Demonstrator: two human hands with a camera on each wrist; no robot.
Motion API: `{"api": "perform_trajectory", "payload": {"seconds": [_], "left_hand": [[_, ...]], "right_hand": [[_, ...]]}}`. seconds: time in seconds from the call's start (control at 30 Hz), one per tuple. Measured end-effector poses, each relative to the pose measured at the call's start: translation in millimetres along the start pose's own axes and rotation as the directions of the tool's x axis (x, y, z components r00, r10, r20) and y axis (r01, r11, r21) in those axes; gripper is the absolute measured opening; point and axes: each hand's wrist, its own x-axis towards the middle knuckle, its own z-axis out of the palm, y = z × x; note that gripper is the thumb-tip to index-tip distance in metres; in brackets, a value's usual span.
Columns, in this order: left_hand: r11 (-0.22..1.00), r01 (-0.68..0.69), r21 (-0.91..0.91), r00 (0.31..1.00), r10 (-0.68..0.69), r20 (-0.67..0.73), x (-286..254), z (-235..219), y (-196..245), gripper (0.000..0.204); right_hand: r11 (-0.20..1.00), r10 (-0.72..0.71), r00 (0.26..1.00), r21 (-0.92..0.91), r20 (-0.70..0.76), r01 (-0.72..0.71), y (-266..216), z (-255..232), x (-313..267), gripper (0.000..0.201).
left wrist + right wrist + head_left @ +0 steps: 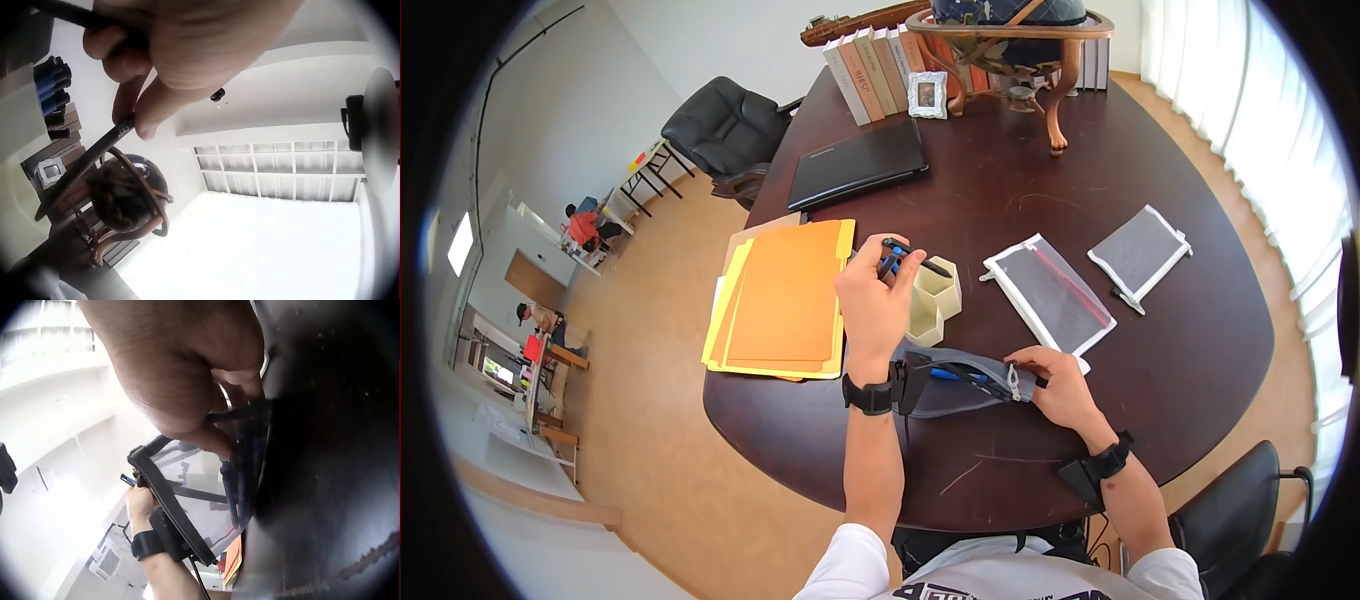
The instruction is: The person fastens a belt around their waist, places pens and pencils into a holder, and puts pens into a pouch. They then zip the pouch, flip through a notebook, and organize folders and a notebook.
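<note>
My left hand [873, 310] pinches a black pen [87, 167] between thumb and forefinger, beside a cream pen holder [941, 297] made of hexagonal cells. Several blue and black pens [54, 87] stand in the holder, partly hidden by the hand in the head view. At the table's near side my right hand [1062, 395] grips the end of a see-through zip pouch [940, 400] with a dark zipper. Blue and black pens [240, 478] lie inside the pouch, whose zipper side gapes in the right wrist view.
Orange and yellow folders [785, 295] lie left of the holder. Two white-edged mesh pouches [1050, 290] are on the right. Farther back are a closed laptop [860, 165], a photo frame [927, 95], books [870, 75] and a globe on a wooden stand [1055, 95].
</note>
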Motion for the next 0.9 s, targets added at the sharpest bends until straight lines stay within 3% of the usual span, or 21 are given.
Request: {"api": "perform_trajectory", "payload": {"seconds": [0.13,0.23,0.33,0.43,0.53,0.63,0.73,0.83,0.9], "left_hand": [[0.990,0.060,0.125,0.996,-0.067,0.053,-1.1,-1.3,-4.2,0.022],[0.947,-0.034,0.319,0.991,-0.011,0.137,-2.1,-1.0,-13.6,0.023],[0.891,-0.043,0.452,0.983,-0.042,0.177,-3.2,1.2,-19.4,0.024],[0.890,-0.010,0.456,0.974,-0.095,0.207,-3.3,-0.8,-17.7,0.027],[0.934,-0.059,0.352,0.985,-0.004,0.174,-4.3,-8.3,-7.3,0.028],[0.986,-0.080,0.147,0.997,0.080,0.006,-4.1,-28.4,20.0,0.023],[0.972,-0.033,-0.233,0.999,0.034,0.000,-8.2,-47.8,29.0,0.017],[0.935,-0.108,-0.337,0.993,0.086,-0.078,-7.8,-46.9,38.1,0.014],[0.953,-0.102,-0.285,0.995,0.094,-0.044,-6.5,-43.8,30.1,0.010]], "right_hand": [[0.999,0.034,0.999,-0.010,0.028,-0.034,-4.9,-1.6,-0.1,0.033],[0.999,0.037,0.999,-0.015,0.027,-0.036,-4.2,-1.7,0.3,0.033],[1.000,0.007,1.000,0.008,0.001,-0.007,0.1,0.6,0.3,0.035],[1.000,0.010,1.000,0.029,0.015,-0.011,0.7,-0.7,0.2,0.034],[0.999,-0.004,1.000,0.033,0.000,0.004,1.7,-0.1,0.2,0.035],[0.999,-0.003,1.000,0.031,-0.013,0.003,-0.6,0.9,-0.2,0.035],[1.000,-0.005,1.000,0.017,-0.010,0.006,-0.3,0.0,0.1,0.035],[1.000,-0.004,1.000,0.002,-0.006,0.004,-2.6,-0.1,0.4,0.035],[1.000,-0.001,1.000,-0.004,-0.005,0.001,-3.5,-0.4,0.5,0.035]]}}
